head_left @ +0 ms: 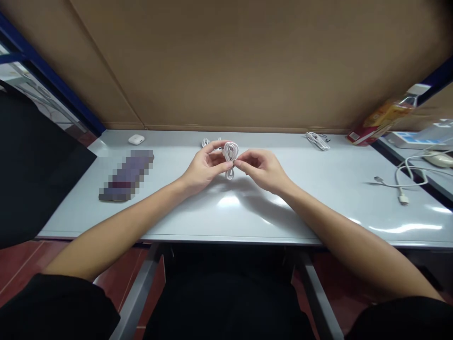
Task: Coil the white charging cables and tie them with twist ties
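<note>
A white cable [231, 150], coiled and drawn in at a narrow waist, is held upright above the desk. My left hand [203, 169] is closed on the bundle, with its thumb in front at the waist and a finger behind the loops. From the other side my right hand [264, 169] pinches at that same waist, on what looks like a thin dark twist tie, mostly hidden by the fingertips. A second white cable bundle [205, 142] lies on the desk behind my left hand, partly covered by it.
On the grey desk [198, 217] are a white earbud case [136, 139] and a pixelated phone-like object [127, 175] at left. Another coiled cable [317, 140] lies back right, near a leaning drink bottle [382, 115]. A loose cable [403, 198] trails at far right. A brown panel [226, 66] stands behind.
</note>
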A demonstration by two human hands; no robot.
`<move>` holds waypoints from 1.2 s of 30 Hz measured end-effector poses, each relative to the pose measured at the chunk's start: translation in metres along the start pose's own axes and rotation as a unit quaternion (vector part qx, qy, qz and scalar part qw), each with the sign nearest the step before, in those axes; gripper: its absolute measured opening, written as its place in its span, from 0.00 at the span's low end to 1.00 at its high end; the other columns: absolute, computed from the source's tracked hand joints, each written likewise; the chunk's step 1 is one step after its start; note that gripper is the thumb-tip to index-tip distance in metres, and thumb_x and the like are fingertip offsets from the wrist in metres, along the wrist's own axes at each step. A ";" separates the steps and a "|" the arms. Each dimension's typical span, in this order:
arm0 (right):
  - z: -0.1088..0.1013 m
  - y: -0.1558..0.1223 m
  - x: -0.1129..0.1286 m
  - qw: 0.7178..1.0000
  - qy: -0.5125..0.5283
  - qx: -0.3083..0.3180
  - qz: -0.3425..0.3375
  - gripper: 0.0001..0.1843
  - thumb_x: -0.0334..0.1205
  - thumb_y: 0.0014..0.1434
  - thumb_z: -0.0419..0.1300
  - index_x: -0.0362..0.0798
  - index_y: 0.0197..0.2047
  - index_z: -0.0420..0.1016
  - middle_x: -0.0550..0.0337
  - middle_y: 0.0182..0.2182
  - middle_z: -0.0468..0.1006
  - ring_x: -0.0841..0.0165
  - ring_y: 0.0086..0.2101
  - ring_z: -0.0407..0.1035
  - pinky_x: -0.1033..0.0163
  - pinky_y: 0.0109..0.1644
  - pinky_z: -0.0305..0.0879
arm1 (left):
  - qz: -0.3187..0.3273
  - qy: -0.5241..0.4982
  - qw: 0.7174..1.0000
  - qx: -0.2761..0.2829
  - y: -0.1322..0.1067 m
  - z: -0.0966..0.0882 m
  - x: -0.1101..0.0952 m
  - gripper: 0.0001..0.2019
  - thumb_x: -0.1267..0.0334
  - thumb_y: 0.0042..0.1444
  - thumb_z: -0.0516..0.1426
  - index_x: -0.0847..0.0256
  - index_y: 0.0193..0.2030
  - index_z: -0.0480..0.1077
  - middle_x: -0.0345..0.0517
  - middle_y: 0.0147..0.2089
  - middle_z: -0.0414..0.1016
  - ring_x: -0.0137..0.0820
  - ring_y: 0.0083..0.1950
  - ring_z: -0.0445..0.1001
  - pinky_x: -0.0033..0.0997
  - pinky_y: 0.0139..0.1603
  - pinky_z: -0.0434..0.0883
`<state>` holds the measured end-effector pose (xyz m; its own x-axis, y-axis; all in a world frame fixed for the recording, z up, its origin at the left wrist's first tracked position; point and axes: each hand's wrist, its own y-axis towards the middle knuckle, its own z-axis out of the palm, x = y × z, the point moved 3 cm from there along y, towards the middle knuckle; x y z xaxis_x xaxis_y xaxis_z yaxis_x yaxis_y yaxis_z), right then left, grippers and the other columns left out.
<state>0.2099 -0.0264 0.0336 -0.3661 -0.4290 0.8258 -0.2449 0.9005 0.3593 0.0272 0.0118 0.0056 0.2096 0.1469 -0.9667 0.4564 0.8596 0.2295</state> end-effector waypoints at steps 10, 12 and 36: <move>-0.002 -0.004 0.001 0.947 -0.196 -0.036 -0.251 0.07 0.36 0.68 0.59 0.50 0.39 0.78 0.57 0.34 0.78 0.69 0.30 0.69 0.61 0.35 0.66 | -0.035 -0.021 0.999 -0.013 -0.002 0.002 -0.005 0.30 0.62 0.52 0.71 0.55 0.62 0.69 0.51 0.54 0.78 0.41 0.55 0.78 0.44 0.55 0.76; -0.004 -0.004 0.002 0.937 -0.227 -0.038 -0.262 0.04 0.36 0.68 0.60 0.50 0.41 0.77 0.56 0.36 0.78 0.67 0.31 0.69 0.60 0.36 0.67 | -0.041 -0.020 0.999 -0.017 -0.002 0.002 -0.006 0.31 0.62 0.52 0.71 0.56 0.62 0.69 0.51 0.54 0.78 0.40 0.51 0.80 0.44 0.53 0.77; 0.020 -0.007 -0.009 0.811 -0.515 0.011 -0.278 0.18 0.22 0.68 0.48 0.46 0.37 0.75 0.50 0.36 0.80 0.62 0.33 0.65 0.56 0.37 0.59 | -0.032 0.138 0.989 -0.053 -0.004 0.001 -0.007 0.27 0.62 0.52 0.71 0.57 0.59 0.73 0.55 0.53 0.80 0.45 0.56 0.79 0.38 0.45 0.80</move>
<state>0.1972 -0.0298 0.0151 -0.7462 -0.6102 -0.2664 -0.6411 0.5506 0.5347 0.0248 0.0071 0.0120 -0.0669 0.2062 -0.9762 0.3646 0.9158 0.1684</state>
